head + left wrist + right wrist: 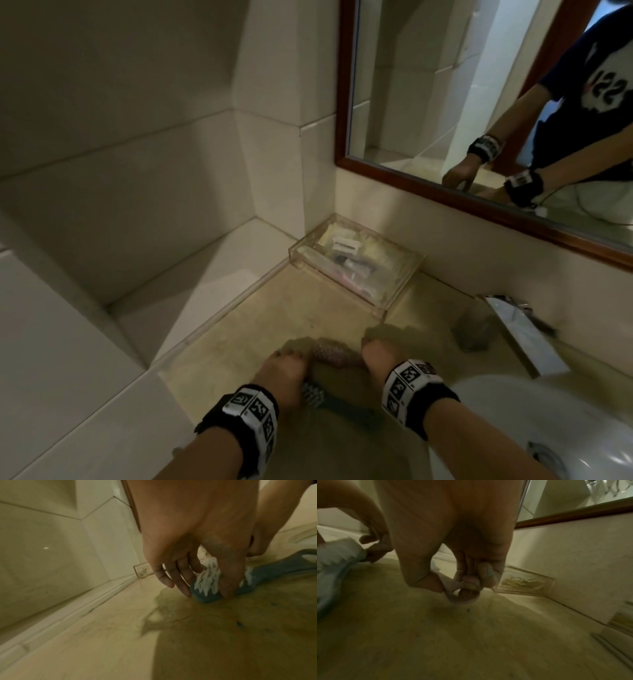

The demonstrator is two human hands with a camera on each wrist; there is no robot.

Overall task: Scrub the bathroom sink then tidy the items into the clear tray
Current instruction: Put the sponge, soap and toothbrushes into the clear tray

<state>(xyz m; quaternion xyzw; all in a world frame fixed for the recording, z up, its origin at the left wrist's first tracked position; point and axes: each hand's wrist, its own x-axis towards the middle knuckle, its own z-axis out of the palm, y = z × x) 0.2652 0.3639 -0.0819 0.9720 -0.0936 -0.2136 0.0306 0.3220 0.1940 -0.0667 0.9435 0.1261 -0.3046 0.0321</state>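
Observation:
On the beige counter [274, 318] my left hand [284, 368] pinches the head of a blue scrub brush [274, 572] with white bristles, thumb on one side and fingers on the other. Its handle runs right under my wrists [349, 411]. My right hand [376, 353] grips the ring-ended handle of a pink brush [462, 601], whose head lies between both hands [332, 353]. The clear tray [394, 294] stands beyond the hands against the back wall, with several small packets inside. The white sink [548, 411] curves at the bottom right.
A chrome faucet [524, 329] and a glass tumbler [474, 325] stand right of the hands. A wood-framed mirror [479, 205] hangs above the back wall. A tiled ledge [205, 260] borders the counter on the left.

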